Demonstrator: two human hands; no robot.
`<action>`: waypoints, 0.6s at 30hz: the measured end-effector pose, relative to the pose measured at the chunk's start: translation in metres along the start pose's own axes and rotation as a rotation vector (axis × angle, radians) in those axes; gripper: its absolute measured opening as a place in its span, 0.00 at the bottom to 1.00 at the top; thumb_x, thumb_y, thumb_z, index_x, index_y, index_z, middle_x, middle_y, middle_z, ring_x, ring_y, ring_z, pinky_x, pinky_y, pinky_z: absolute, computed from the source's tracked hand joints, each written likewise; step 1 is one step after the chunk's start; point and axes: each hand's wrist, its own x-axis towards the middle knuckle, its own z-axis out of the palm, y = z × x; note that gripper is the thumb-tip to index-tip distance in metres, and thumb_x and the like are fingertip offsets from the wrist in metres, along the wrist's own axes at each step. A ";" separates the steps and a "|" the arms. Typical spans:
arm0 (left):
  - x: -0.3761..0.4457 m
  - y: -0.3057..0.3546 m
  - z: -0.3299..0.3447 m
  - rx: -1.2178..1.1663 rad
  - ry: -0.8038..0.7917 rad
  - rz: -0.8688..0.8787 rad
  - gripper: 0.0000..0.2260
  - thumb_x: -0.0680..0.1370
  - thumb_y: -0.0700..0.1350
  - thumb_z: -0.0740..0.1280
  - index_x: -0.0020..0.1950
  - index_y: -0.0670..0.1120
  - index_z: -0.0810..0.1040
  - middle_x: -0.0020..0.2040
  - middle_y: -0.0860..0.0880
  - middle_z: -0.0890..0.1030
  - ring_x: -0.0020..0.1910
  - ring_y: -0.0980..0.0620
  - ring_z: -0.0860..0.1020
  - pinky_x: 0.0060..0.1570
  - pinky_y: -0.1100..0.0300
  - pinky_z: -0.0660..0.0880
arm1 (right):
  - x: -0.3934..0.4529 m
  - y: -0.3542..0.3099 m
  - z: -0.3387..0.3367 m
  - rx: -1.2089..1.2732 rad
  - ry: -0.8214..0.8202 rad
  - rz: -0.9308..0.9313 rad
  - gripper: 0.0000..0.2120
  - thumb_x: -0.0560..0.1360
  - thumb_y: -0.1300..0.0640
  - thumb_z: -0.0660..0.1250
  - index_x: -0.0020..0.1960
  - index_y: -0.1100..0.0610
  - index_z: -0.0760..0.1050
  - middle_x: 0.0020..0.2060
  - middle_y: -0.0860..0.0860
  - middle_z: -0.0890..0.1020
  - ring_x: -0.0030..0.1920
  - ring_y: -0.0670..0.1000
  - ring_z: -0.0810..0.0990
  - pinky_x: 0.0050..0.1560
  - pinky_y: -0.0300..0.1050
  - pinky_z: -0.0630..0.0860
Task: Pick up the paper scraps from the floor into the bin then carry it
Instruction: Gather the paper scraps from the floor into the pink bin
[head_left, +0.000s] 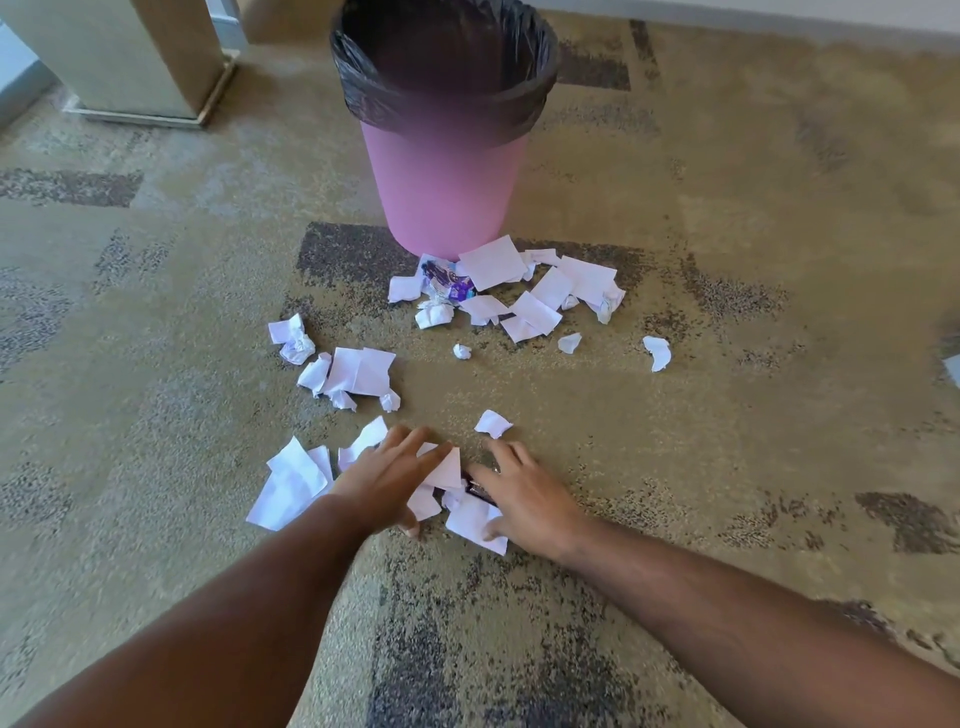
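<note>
A pink bin (444, 192) lined with a black bag stands upright on the carpet ahead of me. White paper scraps lie in several clusters: a pile at the bin's foot (524, 291), a group to the left (353, 371), and a near group (291, 480) under my hands. My left hand (387, 480) lies flat with straight fingers on the near scraps. My right hand (524, 493) rests on the same scraps from the right, fingers spread; a small dark item (480, 488) shows between the hands.
A purple printed wrapper (447, 280) lies among the scraps by the bin. A beige cabinet base (140, 67) stands at the far left. Patterned tan and dark carpet (727, 312) stretches around. A wall skirting runs along the far right.
</note>
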 end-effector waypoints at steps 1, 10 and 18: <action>0.001 -0.001 0.000 -0.017 0.009 0.000 0.53 0.62 0.57 0.82 0.81 0.51 0.57 0.75 0.50 0.62 0.71 0.46 0.62 0.64 0.49 0.73 | 0.002 0.001 0.000 0.025 0.016 0.003 0.35 0.69 0.46 0.78 0.70 0.52 0.68 0.73 0.56 0.63 0.71 0.58 0.65 0.64 0.58 0.74; 0.016 0.006 -0.001 -0.220 0.136 -0.065 0.23 0.75 0.37 0.71 0.69 0.50 0.75 0.58 0.49 0.73 0.59 0.46 0.71 0.58 0.51 0.73 | 0.007 -0.001 0.001 0.295 0.069 0.096 0.13 0.75 0.62 0.73 0.52 0.55 0.70 0.53 0.48 0.68 0.45 0.50 0.74 0.43 0.52 0.74; 0.024 0.015 -0.010 -0.294 0.191 -0.086 0.12 0.77 0.35 0.66 0.57 0.48 0.79 0.50 0.48 0.76 0.50 0.47 0.76 0.42 0.57 0.68 | 0.022 0.001 -0.014 0.292 0.205 0.233 0.25 0.76 0.67 0.69 0.67 0.53 0.65 0.50 0.51 0.80 0.43 0.52 0.80 0.40 0.54 0.80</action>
